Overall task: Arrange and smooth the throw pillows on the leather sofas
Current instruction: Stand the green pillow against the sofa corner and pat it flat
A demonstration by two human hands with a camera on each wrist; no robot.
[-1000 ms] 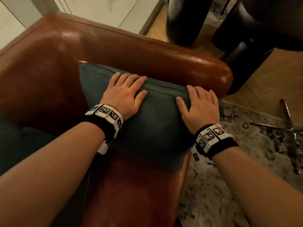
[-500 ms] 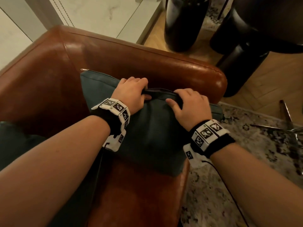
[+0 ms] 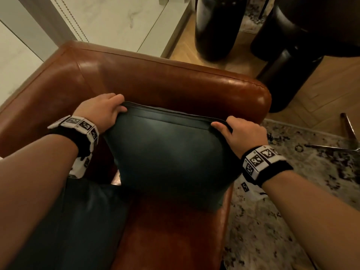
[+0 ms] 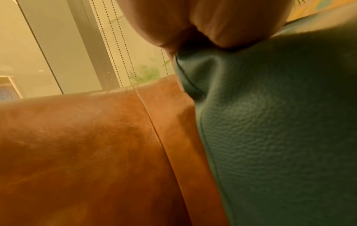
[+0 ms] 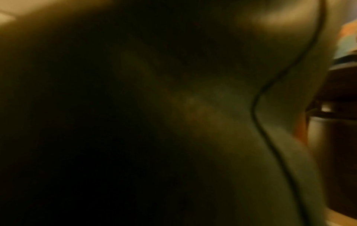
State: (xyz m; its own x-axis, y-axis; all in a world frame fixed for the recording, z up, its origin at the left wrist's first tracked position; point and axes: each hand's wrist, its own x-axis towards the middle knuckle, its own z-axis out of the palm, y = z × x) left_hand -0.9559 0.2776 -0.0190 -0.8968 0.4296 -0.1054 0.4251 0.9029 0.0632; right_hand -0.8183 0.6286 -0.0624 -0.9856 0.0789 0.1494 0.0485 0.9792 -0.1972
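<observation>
A dark green leather throw pillow point(image 3: 171, 152) stands upright on the seat of a brown leather sofa point(image 3: 175, 82), near its right armrest. My left hand point(image 3: 101, 110) grips the pillow's upper left corner and my right hand point(image 3: 239, 133) grips its upper right corner, stretching the top seam between them. In the left wrist view the curled fingers point(image 4: 222, 23) pinch the bunched green corner point(image 4: 195, 73) against the sofa back point(image 4: 86, 145). The right wrist view is dark, filled by the pillow's surface point(image 5: 222, 107) and its seam.
A second dark green cushion point(image 3: 64, 221) lies on the seat at lower left under my left forearm. Black rounded furniture bases point(image 3: 214, 26) stand on the wood floor behind the armrest. A patterned rug point(image 3: 292, 211) and a metal chair leg point(image 3: 348, 129) are at right.
My hands went from lying flat on the pillow, to pinching its top edge near the middle, to gripping the two upper corners. The pillow now stands more upright and stretched.
</observation>
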